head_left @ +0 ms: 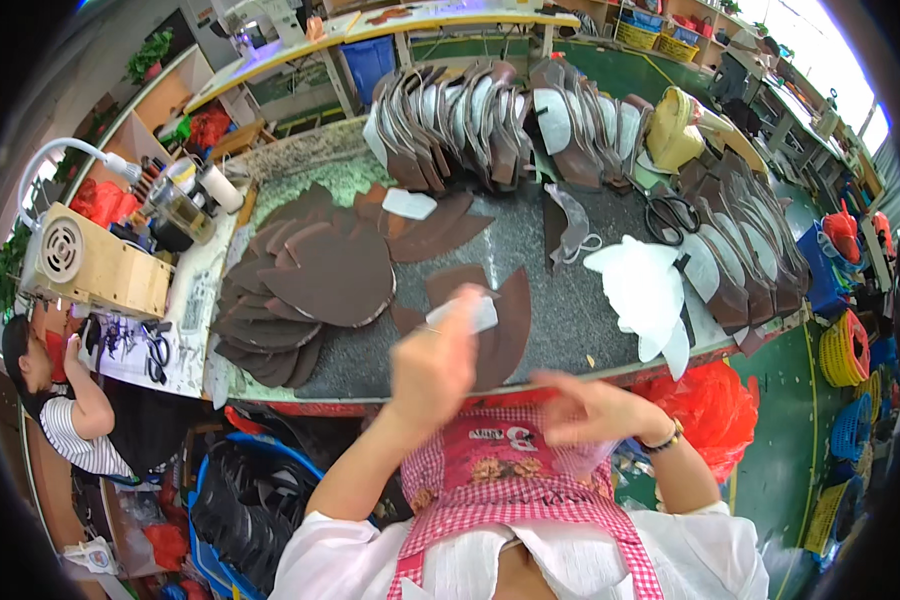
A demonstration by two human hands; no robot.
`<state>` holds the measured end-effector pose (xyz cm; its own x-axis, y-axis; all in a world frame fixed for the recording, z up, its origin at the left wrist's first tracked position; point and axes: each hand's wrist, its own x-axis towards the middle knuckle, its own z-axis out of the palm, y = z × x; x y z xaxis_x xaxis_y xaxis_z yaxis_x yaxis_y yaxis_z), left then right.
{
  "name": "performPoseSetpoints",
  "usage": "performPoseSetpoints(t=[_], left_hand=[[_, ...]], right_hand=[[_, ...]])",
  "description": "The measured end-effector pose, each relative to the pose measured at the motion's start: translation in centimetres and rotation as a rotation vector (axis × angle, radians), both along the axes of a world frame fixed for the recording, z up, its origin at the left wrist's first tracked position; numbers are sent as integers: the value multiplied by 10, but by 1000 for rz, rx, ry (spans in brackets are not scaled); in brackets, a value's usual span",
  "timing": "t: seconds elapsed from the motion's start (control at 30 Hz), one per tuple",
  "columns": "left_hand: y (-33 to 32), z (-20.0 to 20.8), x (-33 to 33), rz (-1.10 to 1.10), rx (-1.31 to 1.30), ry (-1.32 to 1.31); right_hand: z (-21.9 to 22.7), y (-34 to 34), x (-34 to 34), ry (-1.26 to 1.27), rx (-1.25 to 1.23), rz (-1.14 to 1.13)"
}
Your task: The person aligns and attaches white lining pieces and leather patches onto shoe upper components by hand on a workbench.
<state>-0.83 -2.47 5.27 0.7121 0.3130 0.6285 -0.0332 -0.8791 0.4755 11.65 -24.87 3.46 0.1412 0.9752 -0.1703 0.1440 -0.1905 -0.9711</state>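
My left hand [432, 362], smeared by motion, is over a brown leather piece [508, 335] at the table's front edge. A small white patch [478, 315] lies on that piece beside my fingers; whether they grip it does not show. My right hand [595, 410] is in front of the table edge, fingers stretched out and apart, with nothing visible in it. To the left lies a fanned pile of brown leather pieces [332, 275]. White cut pieces [642, 295] form a stack on the right. Behind my left hand, another white patch [408, 204] rests on brown leather.
Rows of brown and white shoe parts [455, 125] stand along the table's back, with more [740, 245] at right. Black scissors [672, 215] lie near a yellow machine-like object [675, 130]. A sewing machine [100, 255] and a co-worker [80, 410] are at left. A red bag [710, 410] hangs right.
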Motion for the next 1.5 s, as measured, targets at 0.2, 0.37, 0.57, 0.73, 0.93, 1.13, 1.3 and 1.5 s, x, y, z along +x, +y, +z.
performPoseSetpoints(t=[0.2, 0.37, 0.57, 0.73, 0.93, 1.13, 1.3, 1.5], left_hand=[[13, 0, -27, -38, -480, 113], [30, -50, -35, -220, -1313, 31], [39, -76, -28, 9, -835, 194], [28, -69, -19, 159, -446, 431], [-20, -74, -39, -98, 248, 372], [1, -54, -30, -125, -362, 418], [53, -62, 10, -731, -1821, 350], [47, -42, 44, -457, -1234, 726]], right_hand=[[16, 44, 8, 419, 202, -533], [-1, 72, 28, 172, -31, -260], [-39, 88, 28, -278, 18, -400], [-48, 91, 27, -962, 166, -425], [-33, 104, 124, -1235, 239, -1124], [-24, 107, 159, -702, 109, -884], [31, 81, 35, -932, 578, -178], [-25, 50, 8, -944, 486, 187]])
